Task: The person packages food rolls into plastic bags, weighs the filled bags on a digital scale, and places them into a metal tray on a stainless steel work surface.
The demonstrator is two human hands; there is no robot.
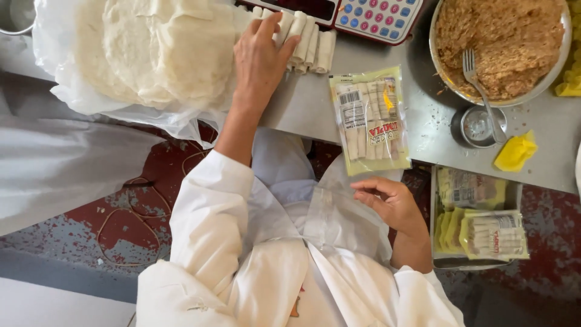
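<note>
Fingers [283, 37] of left hand [260, 60] spread over rolled wrappers [305, 39] to gather them; right hand [390, 203], loosely curled and holding nothing, waiting below the sealed packet [369, 121] on the bench [436, 139].

food prep workshop: wrapper stack [151, 48], filling bowl [560, 66], scale [363, 15].

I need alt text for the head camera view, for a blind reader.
A left hand rests on a row of pale rolls on a grey table; the right hand is below a sealed packet of rolls.
</note>
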